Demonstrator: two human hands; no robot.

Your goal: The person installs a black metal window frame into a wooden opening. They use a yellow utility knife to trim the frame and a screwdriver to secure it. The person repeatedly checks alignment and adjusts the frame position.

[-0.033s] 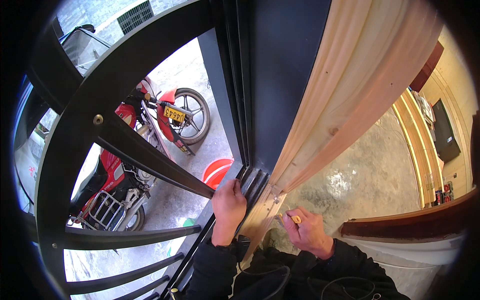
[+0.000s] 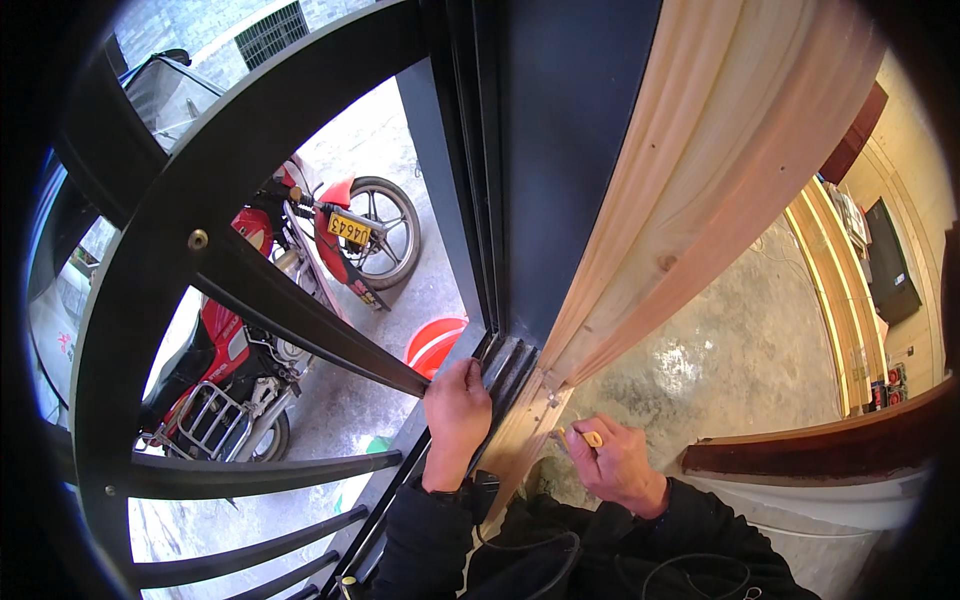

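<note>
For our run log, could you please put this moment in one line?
left hand: at dark frame | right hand: holding yellow-handled tool beside wooden trim | beyond black bars: red motorcycle, red bucket

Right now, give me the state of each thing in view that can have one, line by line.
Left hand: curled at the black sill; cannot tell if it grips anything
Right hand: closed on a yellow-handled tool
Yellow-handled tool: held, handle partly covered
Wooden frame: pale, unpainted-looking
Motorcycle: parked, no rider seen
Red bucket: partly hidden, contents not visible
</note>
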